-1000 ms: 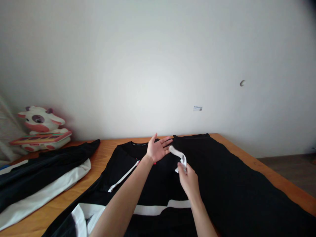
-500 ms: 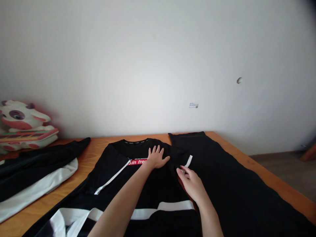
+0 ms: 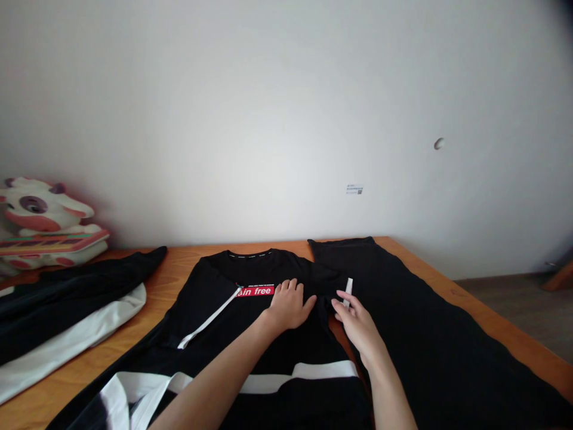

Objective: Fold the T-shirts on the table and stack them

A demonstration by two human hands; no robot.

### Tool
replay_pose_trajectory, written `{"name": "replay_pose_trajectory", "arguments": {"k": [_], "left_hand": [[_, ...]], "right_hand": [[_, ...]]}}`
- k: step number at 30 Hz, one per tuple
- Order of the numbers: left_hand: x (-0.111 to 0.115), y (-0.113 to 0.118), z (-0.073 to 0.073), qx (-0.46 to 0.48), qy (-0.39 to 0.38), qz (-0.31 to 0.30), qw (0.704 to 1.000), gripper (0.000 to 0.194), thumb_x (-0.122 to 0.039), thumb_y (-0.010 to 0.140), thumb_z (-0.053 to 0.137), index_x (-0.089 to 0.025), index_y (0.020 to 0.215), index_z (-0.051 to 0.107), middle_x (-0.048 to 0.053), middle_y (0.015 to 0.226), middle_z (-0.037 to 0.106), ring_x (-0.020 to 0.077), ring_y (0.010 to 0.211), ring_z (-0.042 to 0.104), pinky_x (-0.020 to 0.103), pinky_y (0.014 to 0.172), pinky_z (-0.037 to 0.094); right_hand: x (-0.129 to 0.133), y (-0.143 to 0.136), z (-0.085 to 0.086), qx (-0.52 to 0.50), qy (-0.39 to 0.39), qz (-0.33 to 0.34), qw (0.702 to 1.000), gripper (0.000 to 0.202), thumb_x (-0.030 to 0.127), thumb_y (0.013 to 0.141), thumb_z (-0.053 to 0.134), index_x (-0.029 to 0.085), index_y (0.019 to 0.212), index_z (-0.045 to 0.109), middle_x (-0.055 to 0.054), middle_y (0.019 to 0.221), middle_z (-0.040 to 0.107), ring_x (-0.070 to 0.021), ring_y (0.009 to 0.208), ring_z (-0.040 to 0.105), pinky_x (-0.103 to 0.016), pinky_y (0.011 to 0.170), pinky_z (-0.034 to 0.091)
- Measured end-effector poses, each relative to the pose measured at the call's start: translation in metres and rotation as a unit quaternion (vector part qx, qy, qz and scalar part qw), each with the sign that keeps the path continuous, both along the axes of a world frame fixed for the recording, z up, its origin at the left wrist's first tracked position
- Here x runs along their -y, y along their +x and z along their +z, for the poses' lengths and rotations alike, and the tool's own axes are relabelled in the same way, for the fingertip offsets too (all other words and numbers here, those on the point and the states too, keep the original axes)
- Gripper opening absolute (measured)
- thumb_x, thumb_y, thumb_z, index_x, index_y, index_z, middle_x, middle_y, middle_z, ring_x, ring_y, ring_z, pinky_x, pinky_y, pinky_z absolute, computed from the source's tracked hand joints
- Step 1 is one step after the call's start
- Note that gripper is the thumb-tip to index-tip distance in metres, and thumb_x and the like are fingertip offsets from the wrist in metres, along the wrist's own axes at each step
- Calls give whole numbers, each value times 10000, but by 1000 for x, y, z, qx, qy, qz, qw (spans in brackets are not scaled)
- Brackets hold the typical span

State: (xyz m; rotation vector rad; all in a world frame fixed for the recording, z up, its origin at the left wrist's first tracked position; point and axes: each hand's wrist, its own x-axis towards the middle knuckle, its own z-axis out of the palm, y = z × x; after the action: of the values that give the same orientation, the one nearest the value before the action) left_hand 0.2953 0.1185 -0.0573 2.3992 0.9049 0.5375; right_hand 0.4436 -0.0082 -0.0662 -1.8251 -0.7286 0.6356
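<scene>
A black T-shirt (image 3: 268, 334) with a red printed label (image 3: 257, 291) lies spread on the wooden table. My left hand (image 3: 290, 303) rests on its chest beside the label, fingers slightly bent and apart, palm down. At the sleeve on the right, my right hand (image 3: 356, 319) pinches the sleeve's edge by its white trim (image 3: 349, 285); the fingers partly cover that spot. The other sleeve is folded across the front, its white trim (image 3: 208, 319) slanting down to the left. A white band (image 3: 324, 369) crosses the lower part of the shirt.
Black cloth (image 3: 416, 322) lies flat to the right of the shirt. Black-and-white clothing (image 3: 80, 301) is heaped at the left, before a cow-shaped toy keyboard (image 3: 49, 218). A white wall (image 3: 268, 119) rises behind the wooden table (image 3: 174, 269).
My left hand has slid a little toward me and its fingers have curled slightly. My right hand has shifted right and up along the sleeve edge. The view has moved slightly.
</scene>
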Motion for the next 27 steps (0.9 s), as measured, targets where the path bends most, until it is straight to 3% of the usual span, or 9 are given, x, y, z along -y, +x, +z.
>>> {"name": "replay_pose_trajectory", "arguments": {"k": [8, 11, 13, 15, 17, 19, 21, 23, 27], "left_hand": [[36, -6, -11, -61, 20, -7, 998, 769, -570, 932, 462, -74, 1519, 423, 232, 1634, 282, 446, 1533, 127, 619, 1217, -14], [31, -9, -11, -16, -24, -65, 997, 698, -530, 913, 512, -139, 1489, 480, 170, 1630, 330, 405, 1538, 158, 588, 1232, -11], [22, -12, -9, 97, -151, -99, 979, 568, -460, 900, 538, -181, 1393, 582, 127, 1555, 478, 357, 1491, 316, 501, 1250, 107], [10, -16, -5, 251, -337, -71, 904, 504, -482, 906, 513, -167, 1274, 650, 129, 1389, 640, 341, 1355, 504, 457, 1191, 295], [-2, -21, -1, 367, -480, -16, 797, 606, -607, 915, 437, -121, 1210, 648, 167, 1226, 708, 350, 1206, 617, 461, 1067, 443], [-10, -26, 3, 421, -562, 17, 711, 748, -735, 883, 396, -97, 1208, 612, 203, 1163, 705, 364, 1126, 661, 467, 962, 515], [-13, -28, 3, 430, -600, 33, 673, 755, -745, 838, 512, -108, 1236, 581, 214, 1198, 682, 371, 1142, 656, 455, 942, 527], [-12, -27, 0, 402, -562, 57, 721, 712, -592, 769, 735, -138, 1287, 556, 204, 1299, 638, 365, 1244, 596, 424, 998, 496], [-3, -20, -11, 287, -312, 114, 898, 764, -274, 692, 841, -148, 1372, 516, 196, 1376, 573, 336, 1340, 505, 434, 1102, 414]], "right_hand": [[-10, -18, 6, 2, 25, -28, 999, 591, 526, 812, 604, 128, 1247, 652, -201, 1366, 633, -333, 1276, 596, -437, 1077, 464], [-20, -42, 11, 96, 87, -27, 991, 612, 550, 834, 577, 144, 1290, 623, -190, 1394, 603, -331, 1305, 564, -443, 1079, 466], [-23, -60, 18, 158, 125, 8, 979, 580, 534, 848, 576, 159, 1287, 625, -175, 1380, 609, -320, 1307, 558, -438, 1086, 462], [-23, -74, 26, 207, 144, 76, 965, 496, 491, 868, 582, 180, 1248, 656, -153, 1364, 621, -304, 1305, 559, -436, 1104, 447], [-19, -84, 32, 232, 147, 166, 947, 389, 442, 903, 572, 207, 1188, 692, -124, 1336, 644, -279, 1293, 570, -431, 1116, 435], [-14, -89, 34, 242, 132, 240, 931, 322, 385, 925, 561, 227, 1168, 702, -100, 1319, 657, -256, 1287, 573, -432, 1123, 424], [-8, -91, 33, 254, 83, 274, 924, 288, 329, 914, 577, 241, 1156, 705, -91, 1349, 639, -262, 1314, 548, -457, 1130, 406], [-2, -92, 30, 269, 22, 281, 921, 281, 291, 882, 612, 258, 1144, 707, -85, 1418, 588, -290, 1371, 489, -490, 1139, 380], [4, -92, 28, 274, -31, 296, 914, 334, 282, 872, 620, 262, 1199, 682, -89, 1448, 556, -302, 1405, 444, -488, 1145, 358]]}}
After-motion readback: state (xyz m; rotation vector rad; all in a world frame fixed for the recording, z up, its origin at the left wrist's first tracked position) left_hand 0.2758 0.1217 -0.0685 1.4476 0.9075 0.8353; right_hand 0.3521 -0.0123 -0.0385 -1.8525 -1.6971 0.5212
